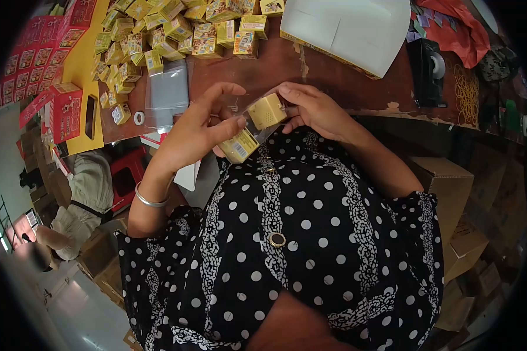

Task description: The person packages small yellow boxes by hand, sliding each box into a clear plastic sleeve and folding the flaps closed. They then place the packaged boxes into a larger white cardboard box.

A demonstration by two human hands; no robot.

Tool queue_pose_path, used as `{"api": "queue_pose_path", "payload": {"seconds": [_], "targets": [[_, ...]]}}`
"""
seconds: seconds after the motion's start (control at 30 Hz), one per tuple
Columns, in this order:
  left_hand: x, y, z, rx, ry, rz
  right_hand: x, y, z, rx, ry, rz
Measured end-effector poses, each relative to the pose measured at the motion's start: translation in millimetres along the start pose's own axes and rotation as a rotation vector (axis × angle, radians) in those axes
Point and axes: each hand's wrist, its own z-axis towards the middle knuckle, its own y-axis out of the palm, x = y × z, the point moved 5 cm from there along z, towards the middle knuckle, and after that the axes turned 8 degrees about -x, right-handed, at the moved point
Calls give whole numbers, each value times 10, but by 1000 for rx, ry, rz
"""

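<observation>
My left hand (202,131) is closed around a small yellow printed box (240,146), with its thumb on the top edge and the index finger raised. My right hand (313,108) pinches the right side of a plain yellow block with small holes (267,112). Clear plastic film shows around the block. Block and box are close together, just in front of my body. Beyond my left hand, a stack of clear plastic bags (168,90) lies on the red-brown table (287,76), with a small white ring (139,118) beside it.
Many yellow boxes (164,29) are heaped at the back left. A white tray (345,29), a black tape dispenser (428,73) and rubber bands (466,96) lie to the right. Cardboard boxes (445,169) stand below the table's right edge. Another person (79,199) is at the left.
</observation>
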Motion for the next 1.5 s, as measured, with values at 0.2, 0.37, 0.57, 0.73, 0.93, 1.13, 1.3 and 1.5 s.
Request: {"api": "queue_pose_path", "payload": {"seconds": [0.2, 0.37, 0.57, 0.73, 0.93, 1.13, 1.3, 1.5], "targets": [[64, -27, -82, 54, 22, 1, -31, -15, 18, -80, -7, 26], [-29, -20, -81, 55, 59, -55, -216, 40, -53, -60, -64, -47], [-245, 19, -61, 73, 197, -128, -764, 82, -249, 172, -361, -756], [-464, -223, -117, 53, 442, -371, -1442, 450, -536, 342, -624, -1051], [-148, -354, -120, -81, 905, -628, -1883, 1164, -748, 466, -1177, -1711], [458, -265, -237, -415, 1253, -641, -1921, 1711, -696, 259, -1354, -1854], [490, -345, -351, -268, 1132, -695, -1864, 1945, -708, 153, -1251, -1848], [315, -246, -263, -676, 1257, -977, -2196, 1876, -820, -168, -975, -1543]]}}
